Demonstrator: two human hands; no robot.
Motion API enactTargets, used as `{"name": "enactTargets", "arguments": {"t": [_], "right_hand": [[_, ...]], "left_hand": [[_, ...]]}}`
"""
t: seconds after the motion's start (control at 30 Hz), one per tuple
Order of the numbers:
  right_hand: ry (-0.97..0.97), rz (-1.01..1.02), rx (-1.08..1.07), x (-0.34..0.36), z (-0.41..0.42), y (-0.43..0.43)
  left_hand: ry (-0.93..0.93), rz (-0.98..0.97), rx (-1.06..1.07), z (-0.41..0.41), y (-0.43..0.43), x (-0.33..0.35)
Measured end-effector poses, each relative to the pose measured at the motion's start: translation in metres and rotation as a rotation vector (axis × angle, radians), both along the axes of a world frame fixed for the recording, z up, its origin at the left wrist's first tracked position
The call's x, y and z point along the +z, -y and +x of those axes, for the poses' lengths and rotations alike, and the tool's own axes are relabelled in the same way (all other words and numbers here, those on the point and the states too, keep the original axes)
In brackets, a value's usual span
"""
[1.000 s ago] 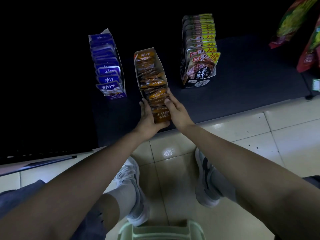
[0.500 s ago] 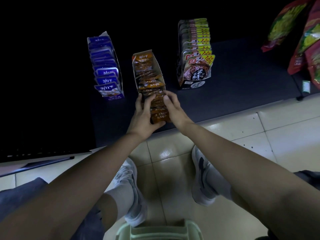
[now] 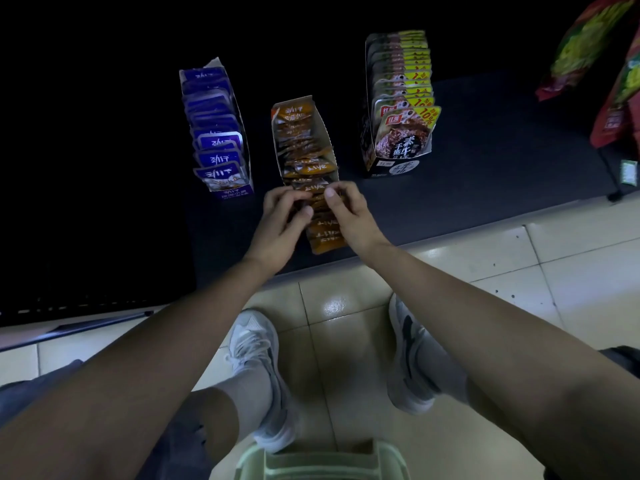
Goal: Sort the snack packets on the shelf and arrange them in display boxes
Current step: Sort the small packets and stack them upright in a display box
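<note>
An open cardboard display box [image 3: 327,138] stands on the dark low shelf [image 3: 485,188], filled with a row of orange snack packets [image 3: 304,161]. The row runs out past the box's front end toward the shelf edge, where more orange packets [image 3: 325,233] lie. My left hand [image 3: 282,220] and my right hand [image 3: 348,211] meet over the row just in front of the box, fingers curled and pinching the orange packets there from both sides. The packets under my fingers are partly hidden.
A box of blue packets [image 3: 216,133] stands to the left, and a taller box of grey-and-yellow packets [image 3: 401,102] to the right. Red and green bags [image 3: 595,53] hang at the far right. A pale green basket [image 3: 322,460] sits by my feet on the tiled floor.
Both hands have moved up the row from the front packets near the shelf edge to the packets just before the box, and the fingers have curled in from flat to pinching.
</note>
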State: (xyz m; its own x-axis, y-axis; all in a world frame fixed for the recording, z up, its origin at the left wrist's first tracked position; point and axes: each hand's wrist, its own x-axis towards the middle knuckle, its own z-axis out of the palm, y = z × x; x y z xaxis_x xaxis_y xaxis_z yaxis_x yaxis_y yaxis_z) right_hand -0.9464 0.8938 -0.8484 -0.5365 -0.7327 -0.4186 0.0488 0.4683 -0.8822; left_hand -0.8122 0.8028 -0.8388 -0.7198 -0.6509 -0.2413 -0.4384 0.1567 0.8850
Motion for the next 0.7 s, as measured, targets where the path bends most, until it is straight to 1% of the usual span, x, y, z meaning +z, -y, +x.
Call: {"name": "enactTargets", "arguments": {"t": [0.03,0.1,0.27,0.4,0.47,0.6,0.7], "right_hand": [[0.004,0.004,-0.01,0.0,0.0,0.003],[0.031,-0.001,-0.034,0.0,-0.002,0.006],[0.098,-0.027,-0.067,0.001,-0.001,0.003],[0.098,-0.086,-0.067,-0.001,0.0,-0.002],[0.101,-0.11,-0.077,-0.001,0.0,-0.005],[0.123,-0.063,-0.044,0.002,0.0,-0.004],[0.151,-0.03,-0.069,0.008,0.0,0.0]], "left_hand": [[0.008,-0.005,0.051,-0.001,0.003,0.0],[0.071,-0.099,0.089,-0.004,0.01,-0.001],[0.161,-0.307,0.006,-0.014,0.024,-0.003],[0.196,-0.514,-0.056,-0.021,0.032,0.0],[0.224,-0.584,-0.065,-0.023,0.034,0.001],[0.275,-0.614,0.002,-0.025,0.034,0.001],[0.354,-0.656,0.043,-0.03,0.028,0.003]]}}
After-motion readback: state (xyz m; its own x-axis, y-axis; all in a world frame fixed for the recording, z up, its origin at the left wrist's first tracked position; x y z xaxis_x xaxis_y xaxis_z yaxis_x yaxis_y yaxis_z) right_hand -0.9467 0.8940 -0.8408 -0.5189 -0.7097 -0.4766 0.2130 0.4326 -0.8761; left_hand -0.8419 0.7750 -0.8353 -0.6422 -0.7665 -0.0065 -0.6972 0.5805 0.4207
